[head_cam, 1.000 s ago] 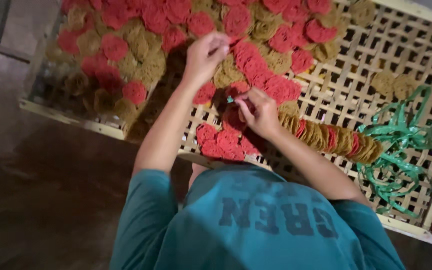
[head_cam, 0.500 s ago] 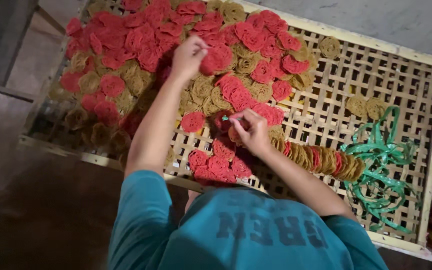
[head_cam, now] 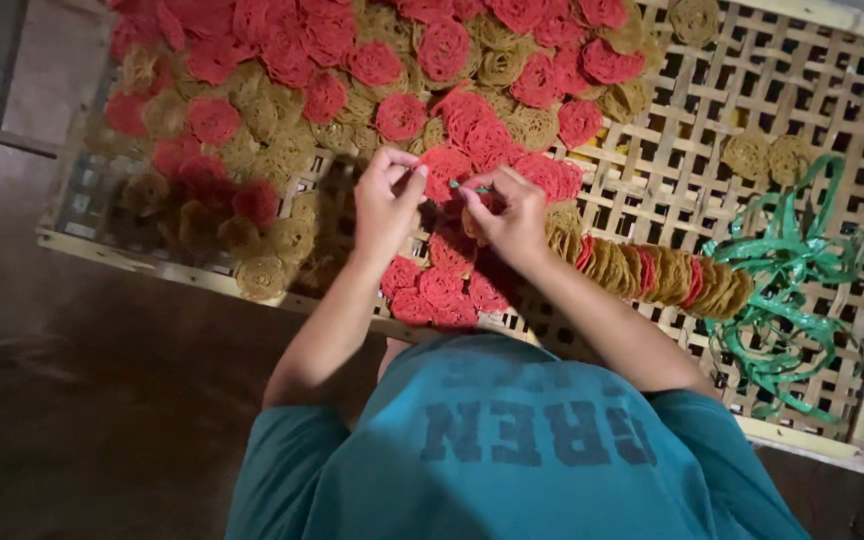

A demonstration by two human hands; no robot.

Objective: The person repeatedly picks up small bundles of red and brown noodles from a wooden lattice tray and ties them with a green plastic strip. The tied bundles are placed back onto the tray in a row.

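Left hand [head_cam: 387, 200]: brought back from the heap since a moment ago; fingers pinch a red disc [head_cam: 444, 168].
Right hand [head_cam: 512, 210]: fingers pinched on a green strip end [head_cam: 467, 186].
Meaning: disc is judged ready for threading.
Threaded row [head_cam: 667, 275]: laid on bamboo tray [head_cam: 832, 90], beside green strips [head_cam: 787, 290].

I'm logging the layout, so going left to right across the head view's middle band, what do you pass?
Heap of red and tan coiled discs → left hand → right hand → strung row of discs → green plastic strips.
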